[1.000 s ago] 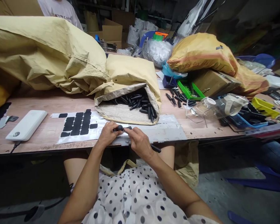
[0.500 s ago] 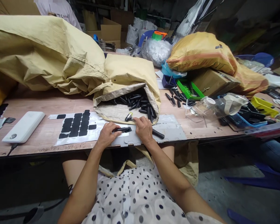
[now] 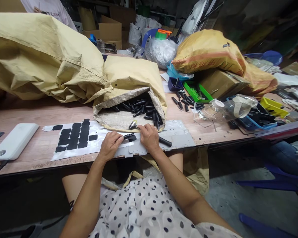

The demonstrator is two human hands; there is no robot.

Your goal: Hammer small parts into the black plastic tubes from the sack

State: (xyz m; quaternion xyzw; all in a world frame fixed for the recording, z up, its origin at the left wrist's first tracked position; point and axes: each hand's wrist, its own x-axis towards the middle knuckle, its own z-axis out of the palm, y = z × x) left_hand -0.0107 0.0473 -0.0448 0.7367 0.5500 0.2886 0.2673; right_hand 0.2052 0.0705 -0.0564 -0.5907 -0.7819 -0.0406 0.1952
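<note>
A white garment with dark polka dots (image 3: 139,205) fills the near edge, and from it two bare forearms reach onto a wood-patterned surface (image 3: 203,134). The left hand (image 3: 110,145) is closed on a slim black piece (image 3: 128,136), whose free end points right from the thumb and fingertips, over a grey board (image 3: 181,134). The right hand (image 3: 149,137) grips a small hammer (image 3: 165,142) by its shaft; the black handle sticks out on its right, and the yellow-ended head lies to its left, by the lip of an open sack. A dark pad (image 3: 132,138) lies on the board between the hands, just below the piece's tip. Left of the left hand, a white sheet (image 3: 98,129) carries rows of black rounded squares (image 3: 75,134), and past it sits a white power bank (image 3: 15,142) with a cable. Beyond the hands, the open tan sack (image 3: 136,72) shows a heap of black parts (image 3: 144,110) in its mouth. More loose parts (image 3: 185,100) lie to its right, beside a green tray (image 3: 206,100), with a clear bottle (image 3: 211,112) nearer. Farther back, a yellow sack (image 3: 208,53) rests on a cardboard box (image 3: 221,82); at far left stands a person in a pale shirt (image 3: 54,11).
</note>
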